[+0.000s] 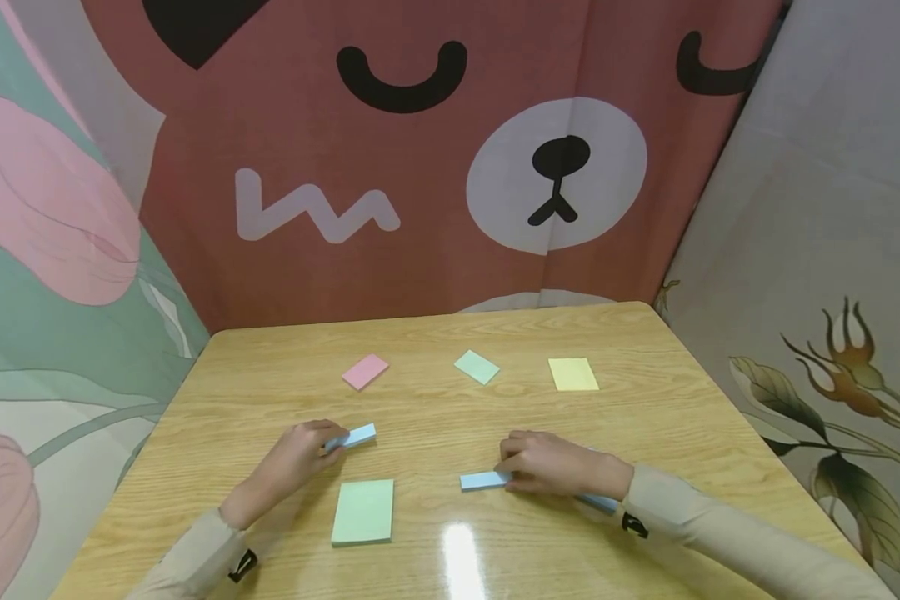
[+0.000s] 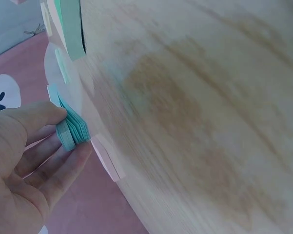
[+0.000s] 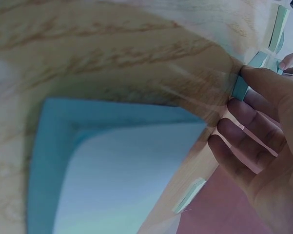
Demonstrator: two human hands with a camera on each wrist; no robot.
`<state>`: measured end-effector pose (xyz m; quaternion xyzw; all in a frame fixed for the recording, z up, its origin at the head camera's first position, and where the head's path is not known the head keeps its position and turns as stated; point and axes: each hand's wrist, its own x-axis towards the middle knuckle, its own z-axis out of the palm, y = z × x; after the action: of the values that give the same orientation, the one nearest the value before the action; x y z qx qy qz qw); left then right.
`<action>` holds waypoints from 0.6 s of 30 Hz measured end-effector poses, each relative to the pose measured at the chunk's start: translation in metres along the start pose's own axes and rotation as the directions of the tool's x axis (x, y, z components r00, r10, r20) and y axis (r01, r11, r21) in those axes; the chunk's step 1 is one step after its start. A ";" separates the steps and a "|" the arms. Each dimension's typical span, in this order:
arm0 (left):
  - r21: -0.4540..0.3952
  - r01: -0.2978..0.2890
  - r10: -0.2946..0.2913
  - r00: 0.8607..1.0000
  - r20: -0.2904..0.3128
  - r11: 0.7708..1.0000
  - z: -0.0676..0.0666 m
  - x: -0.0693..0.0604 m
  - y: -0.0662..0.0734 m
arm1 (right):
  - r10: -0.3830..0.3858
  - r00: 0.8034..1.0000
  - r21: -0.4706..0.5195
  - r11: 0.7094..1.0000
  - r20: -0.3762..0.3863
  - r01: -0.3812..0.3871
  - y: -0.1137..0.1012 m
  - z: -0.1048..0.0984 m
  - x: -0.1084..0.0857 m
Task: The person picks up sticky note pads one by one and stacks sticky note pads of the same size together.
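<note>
My left hand (image 1: 288, 462) pinches a narrow light blue sticky-note pad (image 1: 362, 435) between thumb and fingers. In the left wrist view its layered sheets (image 2: 74, 129) fan slightly apart. A second narrow blue sticky-note pad (image 1: 482, 481) is held by one end in my right hand (image 1: 551, 461), low over the table. Below the right wrist lies a larger blue sticky-note pad (image 1: 598, 502), mostly hidden in the head view. It fills the foreground of the right wrist view, its top sheet (image 3: 131, 170) curling up. A square green pad (image 1: 363, 512) lies just in front of the left hand.
Along the back of the wooden table (image 1: 420, 408) lie a pink pad (image 1: 365, 372), a small mint pad (image 1: 477, 367) and a yellow square pad (image 1: 573, 374). A bear-patterned cloth (image 1: 435, 275) hangs behind the far edge, with printed cloths on both sides.
</note>
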<state>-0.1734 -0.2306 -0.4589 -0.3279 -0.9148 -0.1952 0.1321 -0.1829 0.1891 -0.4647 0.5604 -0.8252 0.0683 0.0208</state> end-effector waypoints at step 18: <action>-0.051 -0.116 0.115 0.993 -0.027 0.992 0.005 0.002 0.001 | 0.000 1.000 0.009 1.000 0.015 0.000 -0.001 -0.001 0.001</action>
<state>-0.1744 -0.2266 -0.4622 -0.3811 -0.8873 -0.2150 0.1455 -0.1826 0.1885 -0.4636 0.5610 -0.8249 0.0677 0.0120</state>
